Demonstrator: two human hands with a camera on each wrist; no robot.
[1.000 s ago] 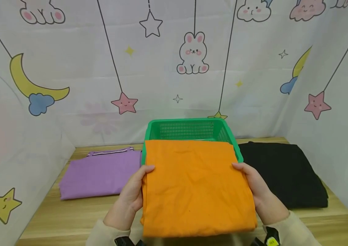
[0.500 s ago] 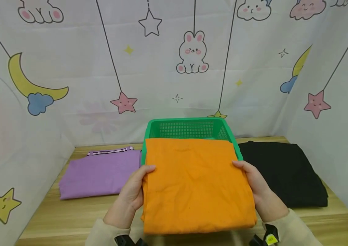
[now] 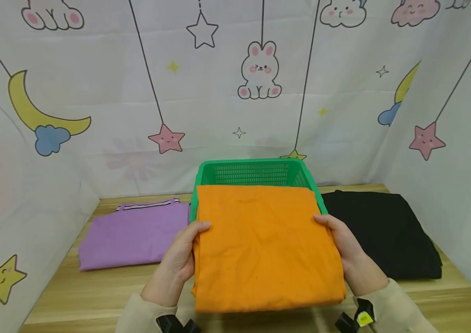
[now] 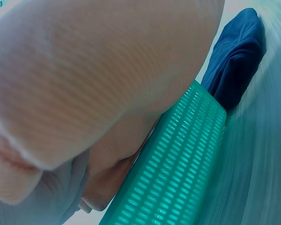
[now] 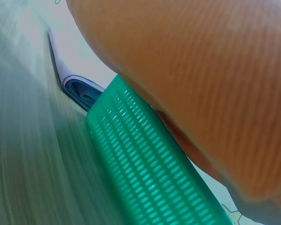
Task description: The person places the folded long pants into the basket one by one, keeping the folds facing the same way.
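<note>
A folded orange cloth (image 3: 266,249) is held up in front of the green basket (image 3: 256,173) and hides the basket's near part. My left hand (image 3: 177,259) grips the cloth's left edge, thumb on top, fingers out of sight beneath. On the opposite edge my right hand (image 3: 348,249) holds it the same way. Both wrist views are largely filled by the hands, with the basket's slotted wall (image 4: 173,159) close beyond the left one and its wall (image 5: 145,159) below the right one.
To the left a folded purple cloth (image 3: 135,236) with a striped band lies on the wooden table (image 3: 94,296). A folded black cloth (image 3: 385,236) lies to the right of the basket. Behind the table hangs a white printed curtain (image 3: 214,97).
The orange cloth, gripped by both hands, has shifted slightly up and away toward the basket. The head view has turned very slightly. Purple cloth, black cloth and basket stay in place.
</note>
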